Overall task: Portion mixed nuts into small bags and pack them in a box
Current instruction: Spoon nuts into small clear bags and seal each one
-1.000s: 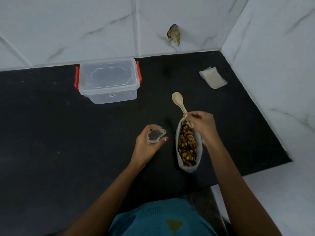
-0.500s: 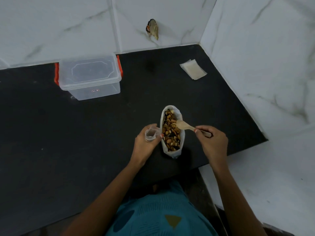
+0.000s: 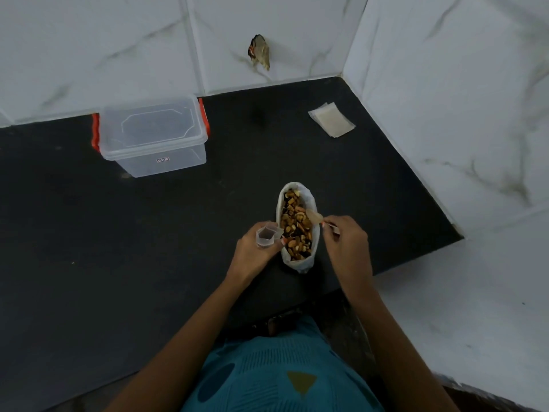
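Black counter (image 3: 118,248), white marbled tiles behind and to the right. Open nut bag (image 3: 300,263) stands just right of frame centre, mouth up, full of mixed nuts (image 3: 297,230). Left hand (image 3: 252,254) is at its 9 o'clock and grips a small clear bag (image 3: 267,234), mouth up. It sits right at the nut bag's rim; can't tell if they touch. Right hand (image 3: 346,245) at 3 o'clock pinches a wooden spoon (image 3: 314,217), spoon bowl over the nuts. Clear box (image 3: 153,144) with lid on and red latches, at 10 o'clock from the nut bag, well apart. Flat stack of empty bags (image 3: 332,119) at 1 o'clock, near the right wall. Brownish scrap (image 3: 260,52) on the back wall at 12 o'clock.
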`<state>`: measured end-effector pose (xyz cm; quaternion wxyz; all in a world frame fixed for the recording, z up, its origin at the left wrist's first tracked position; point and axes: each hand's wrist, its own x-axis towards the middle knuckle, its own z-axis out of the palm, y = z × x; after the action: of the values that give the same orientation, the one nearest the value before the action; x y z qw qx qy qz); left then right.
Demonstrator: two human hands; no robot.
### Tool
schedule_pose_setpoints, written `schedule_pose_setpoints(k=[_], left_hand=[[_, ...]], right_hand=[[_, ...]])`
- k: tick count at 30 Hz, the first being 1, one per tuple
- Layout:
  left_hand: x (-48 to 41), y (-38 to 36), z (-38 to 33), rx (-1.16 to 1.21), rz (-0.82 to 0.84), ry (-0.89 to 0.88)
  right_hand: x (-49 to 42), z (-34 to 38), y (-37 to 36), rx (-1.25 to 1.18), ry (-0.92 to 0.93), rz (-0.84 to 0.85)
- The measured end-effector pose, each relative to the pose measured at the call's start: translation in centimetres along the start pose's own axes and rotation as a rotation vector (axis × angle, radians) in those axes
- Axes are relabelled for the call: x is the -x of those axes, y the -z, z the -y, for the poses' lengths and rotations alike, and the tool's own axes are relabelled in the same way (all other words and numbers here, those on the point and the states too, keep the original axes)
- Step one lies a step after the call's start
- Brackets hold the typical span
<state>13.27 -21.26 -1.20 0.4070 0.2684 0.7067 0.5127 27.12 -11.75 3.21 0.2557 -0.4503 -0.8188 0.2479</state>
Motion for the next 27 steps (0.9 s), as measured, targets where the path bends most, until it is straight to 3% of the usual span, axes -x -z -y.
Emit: schedule_pose_setpoints(k=[6,16,24,27], left_hand=[[-0.3,0.1,0.1,0.006,0.046,-0.018],[-0.3,0.0,-0.1,0.050,0.086,-0.009],[-0.5,-0.2,-0.1,0.059,0.094,-0.024],[-0.4,-0.2,0.0,0.057,0.094,-0.022]], right_hand=[[-0.2,-0.3,-0.9,-0.043,-0.096,0.056],[-1.4,-1.2,0.1,-0.288,-0.374,-0.018],[-1.1,-0.9,-1.1,-0.093,-0.152,0.081],[-1.4,-1.0,-0.4,-0.116,-0.154,0.048]])
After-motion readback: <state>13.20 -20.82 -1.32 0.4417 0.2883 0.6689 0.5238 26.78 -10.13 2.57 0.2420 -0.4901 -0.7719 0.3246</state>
